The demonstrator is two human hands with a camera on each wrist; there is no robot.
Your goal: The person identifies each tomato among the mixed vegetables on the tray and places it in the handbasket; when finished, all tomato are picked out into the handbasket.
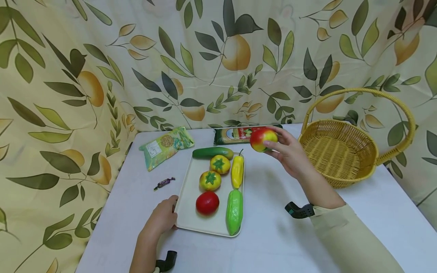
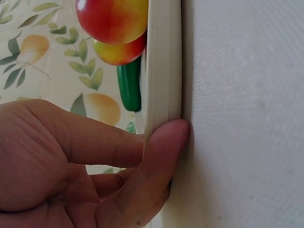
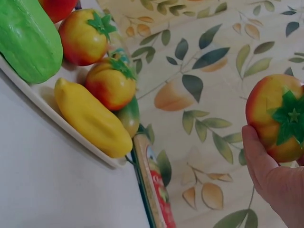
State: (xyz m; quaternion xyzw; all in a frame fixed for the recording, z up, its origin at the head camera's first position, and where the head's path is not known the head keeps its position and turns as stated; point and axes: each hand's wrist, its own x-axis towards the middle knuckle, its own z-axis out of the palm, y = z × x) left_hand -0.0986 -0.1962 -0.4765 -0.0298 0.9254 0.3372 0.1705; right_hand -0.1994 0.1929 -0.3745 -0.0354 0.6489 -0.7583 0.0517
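Observation:
My right hand (image 1: 290,155) holds a red-and-yellow tomato (image 1: 262,138) in the air, right of the tray and in front of the basket. In the right wrist view the green star-shaped leaf cap of this tomato (image 3: 266,118) faces the camera. My left hand (image 1: 161,215) pinches the left rim of a cream tray (image 1: 186,212), thumb and fingers on either side of the edge in the left wrist view. On the tray lie a cucumber (image 1: 212,152), two red-and-yellow tomatoes (image 1: 210,181), a red round fruit or vegetable (image 1: 207,203), a yellow pepper (image 1: 237,172) and a light green, bumpy vegetable (image 1: 234,212).
A yellow wicker basket (image 1: 336,151) with a tall handle stands on the right. Behind the tray lie a green-and-yellow packet (image 1: 167,147) and a long pack (image 1: 235,134) with a red label. A small wrapped candy (image 1: 164,183) is left of the tray. Patterned curtain (image 1: 218,76) hangs behind.

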